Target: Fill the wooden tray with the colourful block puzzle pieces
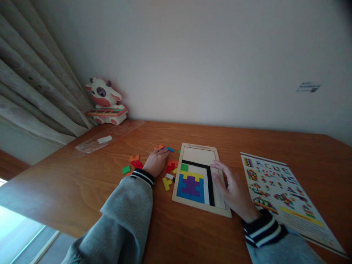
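My left hand (156, 162) lies low over the loose coloured puzzle pieces, fingers stretched forward and touching the pile; its fingertips partly cover what is beneath them. Over the right side of a wooden puzzle tray (176, 189) hovers my right hand (231, 185), thumb and fingers apart with nothing between them. Inside the tray, purple pieces (190, 186) sit among blue, yellow (189, 175), green (184, 167) and white ones, bordered by a black strip (210, 190) along the top and right. Beside the tray's left edge rests a yellow piece (166, 184); a red piece (170, 168) lies farther up.
A printed pattern sheet (275, 183) lies to the right of the tray. Left of my left hand are a green piece (125, 169) and red pieces (136, 164). A clear plastic bag (90, 146) and a cow-shaped toy keyboard (107, 102) stand at the back left near the curtain (35, 80).
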`<state>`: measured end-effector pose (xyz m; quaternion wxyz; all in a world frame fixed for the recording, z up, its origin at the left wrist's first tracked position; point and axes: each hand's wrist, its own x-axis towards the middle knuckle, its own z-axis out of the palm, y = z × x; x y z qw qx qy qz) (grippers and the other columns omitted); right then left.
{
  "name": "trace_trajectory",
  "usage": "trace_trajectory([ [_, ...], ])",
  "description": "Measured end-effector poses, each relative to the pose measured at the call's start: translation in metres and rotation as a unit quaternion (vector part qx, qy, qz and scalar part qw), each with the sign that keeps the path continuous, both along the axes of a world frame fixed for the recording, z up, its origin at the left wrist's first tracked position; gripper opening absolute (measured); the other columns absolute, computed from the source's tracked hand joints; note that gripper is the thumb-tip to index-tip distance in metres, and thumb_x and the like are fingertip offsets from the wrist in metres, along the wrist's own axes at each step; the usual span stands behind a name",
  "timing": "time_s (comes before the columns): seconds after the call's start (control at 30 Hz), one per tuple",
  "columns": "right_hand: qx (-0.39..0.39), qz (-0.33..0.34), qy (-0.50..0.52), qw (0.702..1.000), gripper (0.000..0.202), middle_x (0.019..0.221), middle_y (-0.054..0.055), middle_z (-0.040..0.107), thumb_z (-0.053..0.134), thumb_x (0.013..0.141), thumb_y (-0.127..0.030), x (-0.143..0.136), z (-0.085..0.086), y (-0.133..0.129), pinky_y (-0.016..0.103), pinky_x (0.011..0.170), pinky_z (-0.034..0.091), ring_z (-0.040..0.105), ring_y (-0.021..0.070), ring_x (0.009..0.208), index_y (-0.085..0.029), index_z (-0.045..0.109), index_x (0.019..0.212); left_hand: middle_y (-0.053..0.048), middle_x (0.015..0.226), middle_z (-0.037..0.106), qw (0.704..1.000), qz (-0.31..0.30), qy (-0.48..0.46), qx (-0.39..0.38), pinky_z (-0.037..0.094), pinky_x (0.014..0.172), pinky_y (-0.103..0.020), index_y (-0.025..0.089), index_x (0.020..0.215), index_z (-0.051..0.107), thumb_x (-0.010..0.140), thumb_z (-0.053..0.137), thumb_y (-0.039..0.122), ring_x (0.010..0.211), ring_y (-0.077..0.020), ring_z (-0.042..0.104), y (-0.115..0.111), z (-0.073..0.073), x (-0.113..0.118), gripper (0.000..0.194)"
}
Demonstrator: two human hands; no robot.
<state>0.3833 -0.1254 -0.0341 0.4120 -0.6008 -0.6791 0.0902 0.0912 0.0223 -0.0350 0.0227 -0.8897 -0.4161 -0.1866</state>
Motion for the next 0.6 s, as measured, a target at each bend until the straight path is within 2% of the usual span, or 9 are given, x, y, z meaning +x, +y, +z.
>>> trace_trajectory([
  [0.2,-0.004,0.002,0.001,1.000,0.041,0.123,0.009,0.067,0.047,0.097,-0.041,0.000,0.001,-0.001,0.050,0.106,0.040,0.058,0.0260,0.120,-0.026,0.046,0.135,-0.007,0.119,0.071,0.999,-0.013,-0.031,0.004,0.049,0.103,-0.041,0.021,0.105,0.074,0.097,0.046,0.020,0.109,-0.0217,0.065,0.008,0.003,-0.011,0.029],
  [0.4,-0.005,-0.002,0.003,1.000,0.041,0.124,0.009,0.067,0.047,0.097,-0.042,0.000,0.000,-0.001,0.050,0.107,0.040,0.058,0.0261,0.121,-0.025,0.045,0.135,-0.005,0.115,0.072,0.993,-0.114,0.018,0.010,0.049,0.102,-0.038,0.022,0.117,0.068,0.098,0.049,0.022,0.106,-0.0207,0.066,-0.001,0.017,-0.006,0.027],
  [0.6,0.004,0.000,-0.004,1.000,0.041,0.123,0.009,0.066,0.047,0.097,-0.041,0.001,-0.002,0.000,0.051,0.106,0.040,0.058,0.0261,0.119,-0.024,0.045,0.134,-0.011,0.108,0.072,0.997,-0.060,0.055,0.016,0.054,0.095,-0.039,0.016,0.129,0.059,0.098,0.047,0.021,0.103,-0.0235,0.068,-0.005,0.018,-0.005,0.034],
])
